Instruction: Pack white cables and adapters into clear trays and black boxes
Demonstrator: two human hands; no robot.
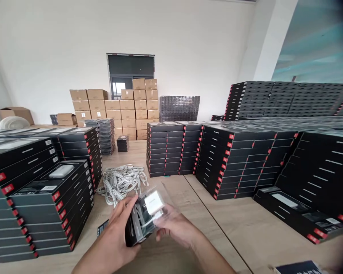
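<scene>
My left hand (117,230) is closed around a small black box (135,226), tilted above the table. A clear plastic bag (165,194) covers part of the box's upper side and stretches to the right. In or under the clear plastic sits a white square power adapter (154,203), with a bit of white cable beside it. My right hand (177,226) grips the bag and adapter's lower right side, its fingertips partly behind the plastic. Just beyond my left hand lies a tangled pile of white cables (122,182) on the wooden table (171,251).
Stacks of black boxes with red corner labels stand left (74,198) and right (234,163). A white device (61,171) rests on the left stack. An open-looking black box (297,213) lies right. Cardboard cartons (127,114) are piled by the far wall.
</scene>
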